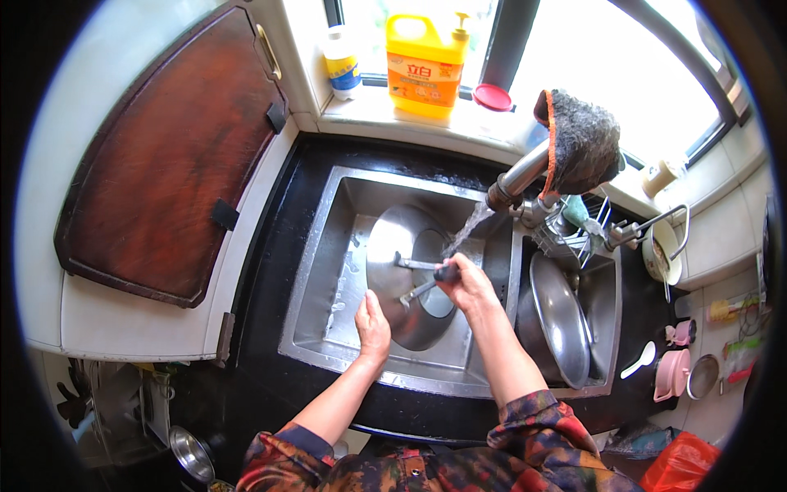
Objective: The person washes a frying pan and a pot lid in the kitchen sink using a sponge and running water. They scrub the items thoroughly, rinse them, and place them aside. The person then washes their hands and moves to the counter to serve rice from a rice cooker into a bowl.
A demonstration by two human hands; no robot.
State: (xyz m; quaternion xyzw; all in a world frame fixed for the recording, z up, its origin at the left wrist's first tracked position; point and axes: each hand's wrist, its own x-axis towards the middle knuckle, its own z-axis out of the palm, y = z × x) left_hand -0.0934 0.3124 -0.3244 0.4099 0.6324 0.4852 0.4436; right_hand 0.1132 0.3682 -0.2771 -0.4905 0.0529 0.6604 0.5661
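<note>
A domed steel pan lid [393, 246] with a see-through round centre is held tilted in the larger sink basin [338, 307]. My right hand [470, 284] grips the dark bar handle [447, 273], which stands on two metal brackets. At the lid's lower left rim is my left hand [373, 329], its thumb side up and some fingers hidden by the lid. Running water [468, 226] pours from the faucet [522, 175] past the handle and onto the lid.
In the smaller basin a large metal pan [558, 320] leans on its side. A grey cloth [584, 144] hangs over the faucet. A yellow detergent jug [425, 67] stands on the windowsill. To the left is a wooden cutting board [172, 160]; a white spoon [639, 360] lies at right.
</note>
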